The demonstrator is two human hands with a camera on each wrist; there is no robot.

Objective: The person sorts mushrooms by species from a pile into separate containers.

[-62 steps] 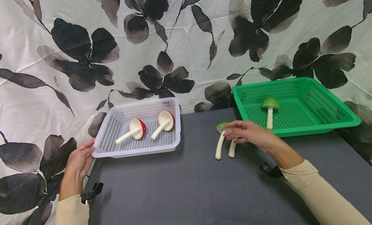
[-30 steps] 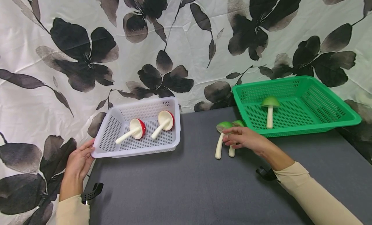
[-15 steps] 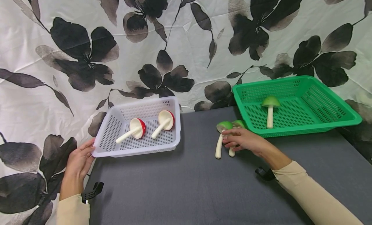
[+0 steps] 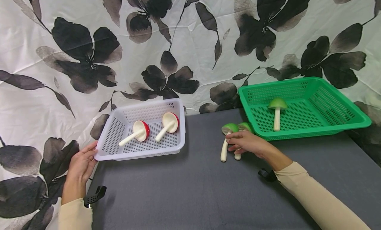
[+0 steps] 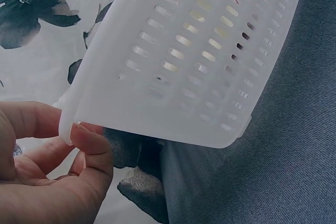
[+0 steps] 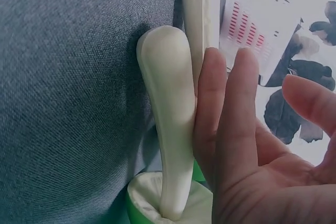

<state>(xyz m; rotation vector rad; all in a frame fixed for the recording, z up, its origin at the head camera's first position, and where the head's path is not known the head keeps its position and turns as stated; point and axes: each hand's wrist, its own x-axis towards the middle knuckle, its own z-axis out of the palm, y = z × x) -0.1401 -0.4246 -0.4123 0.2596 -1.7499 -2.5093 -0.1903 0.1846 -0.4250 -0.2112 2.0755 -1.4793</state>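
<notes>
Grey tabletop (image 4: 178,193) under everything here. Green mesh basket (image 4: 315,132) sits at 3 o'clock, smaller white basket (image 4: 140,155) around 8:30. Left grip (image 4: 81,165), at 8, pinches the white basket's rim. Right grip (image 4: 250,143), at 4, is loose and holding nothing, but it's right by a pair of green-capped toy mushrooms (image 4: 224,151) lying on the tabletop off the green basket's 8 o'clock corner. A third green-capped mushroom (image 4: 277,113) lies in that basket, plus two red-capped toy mushrooms (image 4: 138,130) in the white one. I'd guess this is the pick-up step, so next it's gotta curl round one stem.
</notes>
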